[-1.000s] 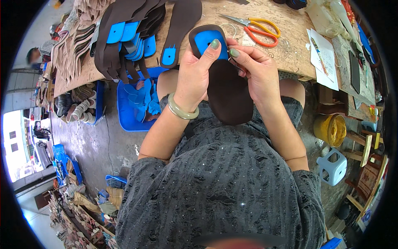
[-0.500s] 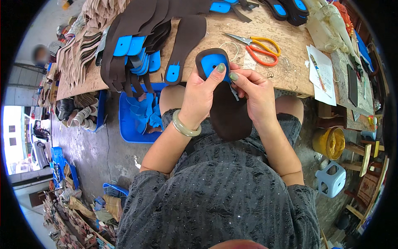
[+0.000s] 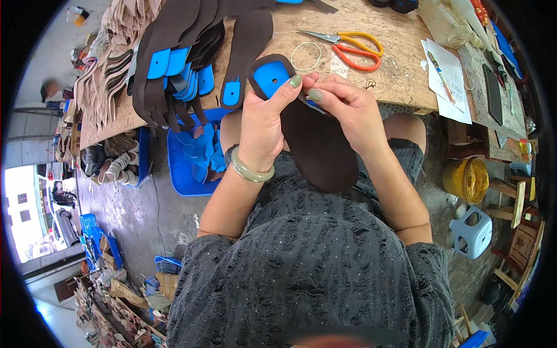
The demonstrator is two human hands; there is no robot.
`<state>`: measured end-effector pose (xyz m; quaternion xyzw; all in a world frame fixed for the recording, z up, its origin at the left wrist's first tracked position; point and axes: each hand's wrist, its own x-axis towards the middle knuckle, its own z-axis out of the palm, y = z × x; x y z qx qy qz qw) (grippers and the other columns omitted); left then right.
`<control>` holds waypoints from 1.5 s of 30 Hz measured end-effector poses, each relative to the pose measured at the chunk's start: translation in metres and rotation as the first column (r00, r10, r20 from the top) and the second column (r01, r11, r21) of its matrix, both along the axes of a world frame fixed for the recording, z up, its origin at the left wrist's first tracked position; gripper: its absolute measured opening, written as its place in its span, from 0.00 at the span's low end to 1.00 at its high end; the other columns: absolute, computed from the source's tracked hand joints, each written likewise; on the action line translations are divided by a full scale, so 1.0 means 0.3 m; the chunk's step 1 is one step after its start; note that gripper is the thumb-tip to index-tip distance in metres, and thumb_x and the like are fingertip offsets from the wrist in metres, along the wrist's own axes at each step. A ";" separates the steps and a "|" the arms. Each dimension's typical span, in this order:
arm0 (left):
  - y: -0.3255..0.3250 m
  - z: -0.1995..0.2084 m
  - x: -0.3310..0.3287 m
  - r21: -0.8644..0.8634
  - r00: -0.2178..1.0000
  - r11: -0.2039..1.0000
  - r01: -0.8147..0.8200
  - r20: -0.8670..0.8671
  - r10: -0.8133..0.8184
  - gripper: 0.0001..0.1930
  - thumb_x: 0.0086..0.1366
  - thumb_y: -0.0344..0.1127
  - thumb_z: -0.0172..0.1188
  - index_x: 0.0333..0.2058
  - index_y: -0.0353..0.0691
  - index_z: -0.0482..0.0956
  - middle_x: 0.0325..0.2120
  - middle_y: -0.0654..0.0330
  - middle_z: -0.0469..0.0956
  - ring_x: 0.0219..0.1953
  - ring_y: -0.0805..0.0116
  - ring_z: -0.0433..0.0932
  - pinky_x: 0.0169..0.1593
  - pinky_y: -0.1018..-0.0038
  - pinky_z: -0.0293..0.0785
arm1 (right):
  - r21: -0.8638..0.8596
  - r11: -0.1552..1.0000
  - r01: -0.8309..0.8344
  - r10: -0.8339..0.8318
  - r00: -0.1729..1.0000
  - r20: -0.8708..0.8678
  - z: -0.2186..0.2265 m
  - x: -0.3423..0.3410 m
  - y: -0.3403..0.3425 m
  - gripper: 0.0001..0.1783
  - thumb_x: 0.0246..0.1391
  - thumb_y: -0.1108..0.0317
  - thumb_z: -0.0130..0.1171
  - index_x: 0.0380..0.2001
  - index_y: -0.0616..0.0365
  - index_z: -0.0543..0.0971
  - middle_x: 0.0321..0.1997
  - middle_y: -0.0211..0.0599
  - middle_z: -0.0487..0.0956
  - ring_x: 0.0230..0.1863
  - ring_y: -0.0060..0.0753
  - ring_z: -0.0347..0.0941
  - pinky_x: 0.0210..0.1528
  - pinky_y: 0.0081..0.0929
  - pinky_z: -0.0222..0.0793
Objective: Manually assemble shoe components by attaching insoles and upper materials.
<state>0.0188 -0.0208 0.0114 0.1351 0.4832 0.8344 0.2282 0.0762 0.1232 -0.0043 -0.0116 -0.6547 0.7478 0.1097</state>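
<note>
A dark brown shoe insole (image 3: 322, 151) hangs over my lap, its heel end raised at the bench edge. On that heel lies a blue pad (image 3: 269, 80) with a small dark hole. My left hand (image 3: 260, 124) grips the heel end, thumb at the pad's edge. Close beside it, my right hand (image 3: 353, 110) is closed in a pinch at the insole's narrow part. A small blue and greyish strip (image 3: 314, 105) shows under those fingers, partly hidden. Another brown insole (image 3: 250, 40) with a slit blue heel pad lies flat on the bench.
Scissors (image 3: 354, 49) with orange and yellow handles lie beyond my hands, by a rubber band (image 3: 306, 55). Stacked insoles (image 3: 168, 35) fill the bench's left. A blue bin (image 3: 174, 168) of blue scraps stands below. Papers (image 3: 445, 87) with a pen lie right, above a stool (image 3: 471, 232).
Both hands and the insole have shifted left in view, and the insole lies more slanted. The greyish strip that hung below my right fingers now shows less. The view has shifted slightly.
</note>
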 end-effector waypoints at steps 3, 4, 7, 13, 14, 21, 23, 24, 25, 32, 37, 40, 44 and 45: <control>0.001 0.010 0.017 0.053 0.996 0.995 -0.084 -0.002 0.085 0.07 0.62 0.29 0.58 0.37 0.34 0.75 0.35 0.54 0.79 0.45 0.61 0.77 0.49 0.66 0.74 | -0.055 0.998 0.026 -0.030 0.996 -0.088 -0.003 0.056 -0.006 0.11 0.49 0.71 0.63 0.36 0.64 0.80 0.35 0.29 0.78 0.38 0.18 0.73 0.43 0.17 0.68; -0.001 0.012 0.017 0.047 0.997 0.996 -0.079 0.001 0.080 0.06 0.62 0.29 0.58 0.37 0.34 0.75 0.34 0.55 0.79 0.46 0.60 0.77 0.50 0.66 0.73 | -0.013 0.999 0.045 -0.046 0.996 -0.074 -0.006 0.075 -0.021 0.09 0.49 0.73 0.64 0.35 0.63 0.80 0.35 0.28 0.78 0.38 0.18 0.73 0.42 0.17 0.68; -0.002 0.005 0.030 0.043 0.997 0.996 -0.075 0.009 0.075 0.06 0.62 0.29 0.58 0.36 0.35 0.75 0.34 0.55 0.78 0.46 0.60 0.76 0.51 0.65 0.73 | 0.141 0.970 0.199 -0.178 0.973 -0.148 -0.004 0.087 -0.061 0.08 0.43 0.78 0.65 0.30 0.61 0.78 0.32 0.29 0.78 0.35 0.24 0.74 0.38 0.24 0.70; -0.019 -0.003 0.049 0.028 0.998 0.997 -0.065 0.011 0.065 0.06 0.62 0.30 0.58 0.36 0.34 0.75 0.33 0.55 0.78 0.45 0.60 0.77 0.51 0.65 0.73 | 0.647 0.572 0.504 0.158 0.707 -0.690 -0.042 0.083 -0.056 0.13 0.31 0.74 0.66 0.27 0.58 0.77 0.27 0.33 0.74 0.30 0.36 0.71 0.32 0.30 0.66; -0.024 -0.011 0.050 0.010 0.999 0.999 -0.048 -0.021 0.049 0.06 0.62 0.30 0.58 0.36 0.34 0.75 0.33 0.55 0.78 0.44 0.60 0.77 0.51 0.65 0.73 | 0.637 0.630 0.444 0.149 0.737 -0.660 -0.042 0.093 -0.064 0.11 0.36 0.71 0.65 0.27 0.58 0.78 0.27 0.33 0.75 0.30 0.38 0.71 0.33 0.30 0.67; -0.030 -0.038 0.075 -0.050 0.997 0.997 -0.066 -0.032 0.064 0.06 0.62 0.30 0.58 0.36 0.34 0.75 0.34 0.54 0.79 0.45 0.59 0.77 0.49 0.66 0.73 | -0.248 0.960 0.130 -0.104 0.988 0.113 -0.038 0.106 -0.101 0.08 0.56 0.69 0.58 0.31 0.64 0.80 0.29 0.29 0.79 0.28 0.13 0.71 0.31 0.14 0.68; -0.032 -0.031 0.081 -0.094 0.999 0.995 -0.041 0.007 0.042 0.07 0.61 0.30 0.58 0.36 0.34 0.75 0.34 0.54 0.79 0.46 0.58 0.76 0.49 0.66 0.73 | -0.180 0.977 0.112 -0.088 0.987 0.133 -0.036 0.109 -0.094 0.08 0.55 0.69 0.59 0.32 0.64 0.80 0.28 0.29 0.79 0.28 0.13 0.71 0.31 0.14 0.68; -0.029 -0.032 0.083 -0.096 0.999 0.995 -0.041 0.010 0.042 0.07 0.61 0.30 0.58 0.36 0.34 0.75 0.34 0.54 0.79 0.46 0.58 0.76 0.49 0.66 0.73 | -0.112 0.990 0.086 -0.069 0.987 0.148 -0.036 0.108 -0.091 0.08 0.54 0.69 0.60 0.33 0.64 0.80 0.28 0.29 0.78 0.27 0.12 0.70 0.31 0.13 0.67; -0.024 -0.033 0.084 -0.075 0.999 0.996 -0.042 -0.012 0.042 0.07 0.62 0.30 0.58 0.37 0.33 0.75 0.34 0.54 0.79 0.46 0.58 0.76 0.49 0.66 0.73 | -0.113 0.990 0.086 -0.069 0.986 0.152 -0.036 0.107 -0.088 0.08 0.54 0.69 0.60 0.33 0.64 0.80 0.28 0.29 0.78 0.27 0.12 0.70 0.31 0.13 0.67; -0.016 -0.058 0.081 -0.070 1.000 0.997 -0.015 0.011 0.015 0.07 0.62 0.29 0.56 0.38 0.34 0.74 0.34 0.53 0.79 0.47 0.58 0.76 0.51 0.65 0.72 | 0.390 0.886 0.250 -0.179 0.961 -0.211 -0.070 0.082 -0.093 0.10 0.54 0.70 0.59 0.38 0.65 0.80 0.33 0.39 0.80 0.37 0.33 0.77 0.40 0.25 0.71; -0.013 -0.063 0.073 -0.030 1.000 1.000 -0.003 0.005 0.003 0.07 0.63 0.29 0.55 0.39 0.34 0.73 0.35 0.52 0.79 0.49 0.57 0.76 0.53 0.64 0.71 | 0.216 0.966 0.140 -0.101 0.978 -0.180 -0.105 0.054 -0.053 0.09 0.55 0.68 0.57 0.35 0.64 0.79 0.33 0.44 0.78 0.38 0.40 0.77 0.40 0.28 0.71; -0.012 -0.062 0.074 -0.027 1.000 1.000 0.005 0.015 -0.004 0.08 0.63 0.29 0.55 0.40 0.34 0.73 0.35 0.52 0.79 0.49 0.56 0.75 0.53 0.65 0.71 | 0.452 0.880 0.146 -0.035 0.969 -0.246 -0.107 0.052 -0.048 0.10 0.54 0.67 0.58 0.36 0.60 0.80 0.30 0.42 0.76 0.33 0.31 0.75 0.36 0.26 0.69; -0.012 -0.060 0.080 -0.006 0.998 1.000 0.001 0.061 -0.001 0.08 0.64 0.30 0.55 0.41 0.35 0.72 0.36 0.52 0.79 0.49 0.56 0.75 0.53 0.64 0.71 | 0.133 0.987 -0.090 0.101 0.992 -0.078 -0.124 0.046 -0.025 0.12 0.56 0.65 0.57 0.39 0.62 0.80 0.34 0.33 0.78 0.34 0.25 0.73 0.39 0.23 0.67; -0.016 -0.057 0.077 -0.005 0.998 1.000 0.001 0.060 -0.001 0.08 0.64 0.30 0.55 0.41 0.35 0.72 0.36 0.52 0.79 0.49 0.56 0.75 0.53 0.64 0.71 | -0.074 0.986 -0.152 0.151 0.988 -0.021 -0.141 0.046 -0.011 0.13 0.56 0.64 0.57 0.40 0.62 0.80 0.36 0.30 0.78 0.35 0.23 0.72 0.41 0.22 0.67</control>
